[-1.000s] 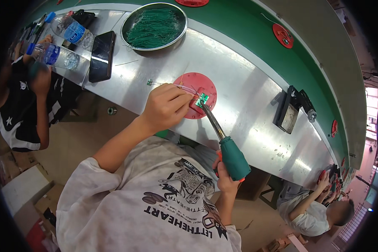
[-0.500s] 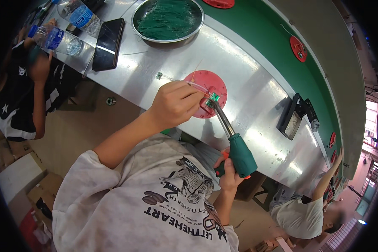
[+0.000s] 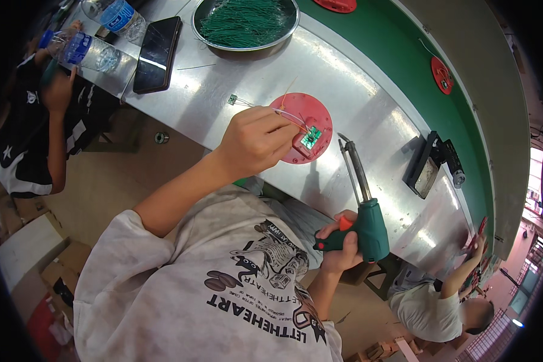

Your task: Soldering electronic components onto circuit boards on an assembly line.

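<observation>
My right hand (image 3: 342,252) grips a green soldering gun (image 3: 373,228) by its handle, near the table's front edge. Its metal tip points up, apart from the small green circuit board (image 3: 311,137). That board rests on a round red plastic piece (image 3: 317,108) on the metal table. Over the piece's left side, my left hand (image 3: 253,142) pinches thin wires (image 3: 293,117) close to the board; the fingertips partly hide them. A tiny square board (image 3: 231,99) on thin leads lies just beyond my left hand.
A steel bowl (image 3: 247,50) of green wires stands at the back, beside a dark phone (image 3: 157,55) and two water bottles (image 3: 96,54). On the right sits a black stand (image 3: 423,166). Behind runs a green belt (image 3: 398,57) carrying red pieces. People work at left and right.
The soldering gun's tip has left the circuit board, moving right with my right hand. My left hand stays pinched at the wires. At right, another person's hand has a red piece lifted.
</observation>
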`<action>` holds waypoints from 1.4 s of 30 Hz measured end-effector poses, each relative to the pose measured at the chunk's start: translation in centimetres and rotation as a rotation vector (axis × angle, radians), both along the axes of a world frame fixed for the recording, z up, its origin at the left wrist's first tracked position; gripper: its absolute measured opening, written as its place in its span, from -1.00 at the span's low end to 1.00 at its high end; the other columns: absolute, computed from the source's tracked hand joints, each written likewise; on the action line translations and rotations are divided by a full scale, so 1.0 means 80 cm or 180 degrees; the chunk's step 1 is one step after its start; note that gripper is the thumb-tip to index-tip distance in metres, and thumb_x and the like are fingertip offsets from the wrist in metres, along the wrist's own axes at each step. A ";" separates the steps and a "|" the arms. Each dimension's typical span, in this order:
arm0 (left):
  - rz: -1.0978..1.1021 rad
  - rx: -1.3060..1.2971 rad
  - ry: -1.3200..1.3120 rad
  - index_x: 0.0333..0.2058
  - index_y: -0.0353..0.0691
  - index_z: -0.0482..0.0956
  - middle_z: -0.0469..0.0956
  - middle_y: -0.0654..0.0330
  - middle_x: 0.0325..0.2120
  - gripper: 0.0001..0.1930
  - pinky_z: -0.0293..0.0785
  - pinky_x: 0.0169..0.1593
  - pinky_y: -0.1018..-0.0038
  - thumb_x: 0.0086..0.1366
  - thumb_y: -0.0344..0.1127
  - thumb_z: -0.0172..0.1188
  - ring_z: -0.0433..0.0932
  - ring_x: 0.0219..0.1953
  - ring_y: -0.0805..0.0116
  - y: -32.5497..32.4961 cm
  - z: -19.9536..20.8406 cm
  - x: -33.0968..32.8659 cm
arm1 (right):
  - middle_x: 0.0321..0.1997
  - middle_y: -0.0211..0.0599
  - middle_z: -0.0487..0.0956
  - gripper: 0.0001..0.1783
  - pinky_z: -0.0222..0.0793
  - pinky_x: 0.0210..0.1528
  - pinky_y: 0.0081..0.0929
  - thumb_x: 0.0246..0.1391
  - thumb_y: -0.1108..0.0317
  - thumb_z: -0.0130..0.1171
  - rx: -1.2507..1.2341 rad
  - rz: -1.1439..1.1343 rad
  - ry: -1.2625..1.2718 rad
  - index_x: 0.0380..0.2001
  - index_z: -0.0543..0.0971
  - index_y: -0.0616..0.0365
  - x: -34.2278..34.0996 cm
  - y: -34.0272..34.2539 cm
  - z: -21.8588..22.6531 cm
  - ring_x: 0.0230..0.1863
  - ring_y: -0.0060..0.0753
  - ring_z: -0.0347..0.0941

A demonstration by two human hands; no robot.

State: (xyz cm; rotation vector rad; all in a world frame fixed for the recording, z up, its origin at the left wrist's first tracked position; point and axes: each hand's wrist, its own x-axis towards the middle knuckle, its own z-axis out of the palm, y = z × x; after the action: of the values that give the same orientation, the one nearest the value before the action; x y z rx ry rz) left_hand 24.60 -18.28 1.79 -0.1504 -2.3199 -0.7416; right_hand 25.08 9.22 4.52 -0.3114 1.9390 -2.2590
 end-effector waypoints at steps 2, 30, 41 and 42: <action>0.0013 -0.0020 -0.0012 -0.31 -0.30 0.70 0.66 0.15 -0.39 -0.77 0.58 -0.31 0.34 -0.04 -0.53 0.37 0.62 -0.41 0.18 0.000 -0.001 0.000 | -0.19 0.11 0.53 -0.41 0.49 -0.68 -0.38 0.28 0.11 0.10 0.0067 -0.0088 -0.0019 0.04 0.34 0.54 -0.002 0.003 -0.004 -0.66 -0.34 0.49; 0.0408 0.0655 0.0138 -0.23 -0.35 0.67 0.55 0.06 -0.41 -0.87 0.47 -0.37 0.36 0.23 -0.55 0.27 0.54 -0.44 0.18 -0.001 0.037 0.025 | -0.09 0.13 0.56 -0.39 0.48 -0.59 -0.42 0.23 0.16 0.16 0.0144 0.0253 -0.0101 0.13 0.40 0.51 0.003 0.010 -0.019 -0.59 -0.31 0.52; 0.0019 0.0449 -0.0095 -0.32 -0.39 0.69 0.60 0.10 -0.47 -0.79 0.51 -0.41 0.34 -0.01 -0.64 0.35 0.59 -0.48 0.16 0.009 0.006 0.014 | -0.07 -0.02 0.63 -0.60 0.44 -0.45 -0.45 0.18 0.53 0.15 0.0288 0.0749 -0.0297 0.09 0.50 0.45 0.007 0.014 -0.017 -0.48 -0.37 0.56; 0.0022 0.0452 -0.0104 -0.32 -0.39 0.69 0.60 0.10 -0.47 -0.79 0.51 -0.41 0.34 -0.01 -0.64 0.35 0.59 -0.48 0.16 0.009 0.006 0.015 | -0.08 -0.03 0.64 -0.61 0.43 -0.45 -0.46 0.18 0.53 0.15 0.0252 0.0698 -0.0328 0.07 0.51 0.44 0.009 0.013 -0.018 -0.48 -0.38 0.55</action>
State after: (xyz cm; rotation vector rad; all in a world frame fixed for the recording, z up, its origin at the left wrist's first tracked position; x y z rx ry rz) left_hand 25.77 -17.54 2.27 -0.0670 -2.2875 -0.9083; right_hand 25.78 10.29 3.10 -0.3704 1.8386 -2.0154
